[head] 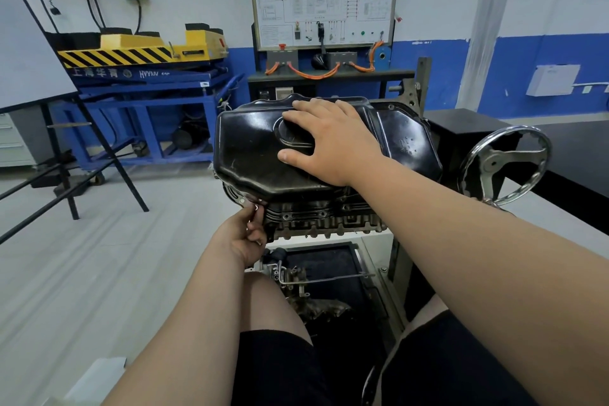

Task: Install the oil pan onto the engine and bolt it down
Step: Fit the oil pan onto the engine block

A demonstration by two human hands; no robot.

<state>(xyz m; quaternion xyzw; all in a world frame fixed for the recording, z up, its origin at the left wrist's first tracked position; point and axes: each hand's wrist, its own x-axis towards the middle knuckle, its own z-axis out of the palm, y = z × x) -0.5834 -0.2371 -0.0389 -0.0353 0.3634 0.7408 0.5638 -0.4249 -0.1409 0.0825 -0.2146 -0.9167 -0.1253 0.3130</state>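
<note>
Atop engine [316,221], bottom-up oil pan [250,148] runs sideways; left hand [244,237] pinches bolt [256,207], right hand [333,142] presses flat.

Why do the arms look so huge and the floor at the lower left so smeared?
Head view: the wide-angle lens stretches whatever is near the edges, so the forearms balloon and the floor smears; the centre is sharp, where the right hand lies flat on the oil pan and the left hand pinches a bolt. Soft sheen on the pan, no harsh glare.
</note>
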